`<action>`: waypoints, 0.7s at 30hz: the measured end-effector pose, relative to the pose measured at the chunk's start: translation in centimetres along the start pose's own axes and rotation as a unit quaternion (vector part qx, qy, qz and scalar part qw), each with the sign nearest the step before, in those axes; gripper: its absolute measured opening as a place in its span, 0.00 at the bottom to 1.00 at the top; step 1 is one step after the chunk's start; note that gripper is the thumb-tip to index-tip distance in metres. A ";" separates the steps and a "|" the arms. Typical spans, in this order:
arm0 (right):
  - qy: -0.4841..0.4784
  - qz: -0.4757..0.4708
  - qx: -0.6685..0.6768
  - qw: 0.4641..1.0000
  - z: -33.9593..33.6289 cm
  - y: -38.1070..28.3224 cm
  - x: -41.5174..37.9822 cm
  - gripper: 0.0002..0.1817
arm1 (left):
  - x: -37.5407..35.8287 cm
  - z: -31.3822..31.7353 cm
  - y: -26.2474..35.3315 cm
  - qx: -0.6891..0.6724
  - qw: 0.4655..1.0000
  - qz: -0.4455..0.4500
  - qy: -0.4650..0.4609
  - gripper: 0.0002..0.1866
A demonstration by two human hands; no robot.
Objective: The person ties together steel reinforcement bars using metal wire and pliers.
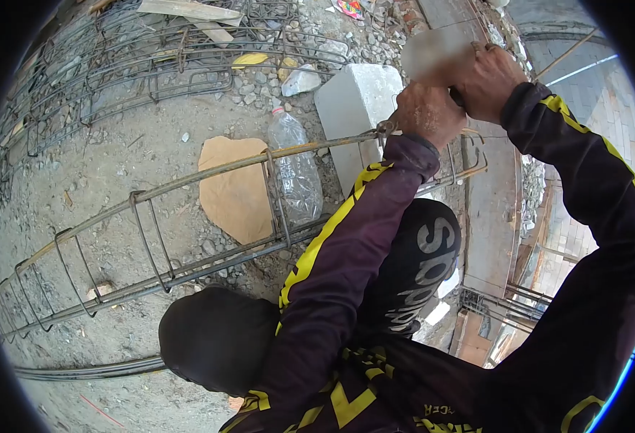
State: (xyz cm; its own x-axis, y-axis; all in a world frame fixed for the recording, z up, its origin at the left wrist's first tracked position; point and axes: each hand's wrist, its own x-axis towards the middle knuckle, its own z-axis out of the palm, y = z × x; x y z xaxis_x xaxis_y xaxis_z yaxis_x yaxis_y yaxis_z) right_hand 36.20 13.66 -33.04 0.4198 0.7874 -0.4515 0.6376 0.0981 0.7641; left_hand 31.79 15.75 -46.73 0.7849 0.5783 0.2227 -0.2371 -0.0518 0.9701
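My left hand (429, 115) and my right hand (492, 81) are close together at the upper right, both with fingers closed. A small dark bit shows between them, but a blurred patch covers part of the left hand's surroundings, and what they hold cannot be made out. Just below and left of my left hand, a long cage of steel bars (209, 172) with square stirrups runs down to the lower left. It passes over a flat brown piece (234, 191) and a clear plastic bottle (296, 162). A white block (357, 108) stands beside my left hand.
More tied rebar cages (166, 72) lie at the upper left, with wooden strips (191, 10) on them. Gravel and rubble surround the block. A concrete ledge (489, 209) runs along the right, near paving (584, 173). My dark-clothed knees are below the cage.
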 end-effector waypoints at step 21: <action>-0.073 0.032 0.027 0.996 -1.8 -1.7 -0.8 0.08 | -0.9 -0.8 -0.5 0.023 0.998 -0.002 -0.056 0.17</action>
State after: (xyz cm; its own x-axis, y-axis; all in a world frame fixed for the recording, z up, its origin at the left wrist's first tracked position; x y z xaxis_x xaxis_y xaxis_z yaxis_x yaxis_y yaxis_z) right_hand 33.59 13.92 -33.17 0.5486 0.6932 -0.4675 0.6384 0.0138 0.7696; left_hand 30.70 15.90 -47.51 0.8452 0.4847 0.2250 -0.2088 -0.0880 0.9740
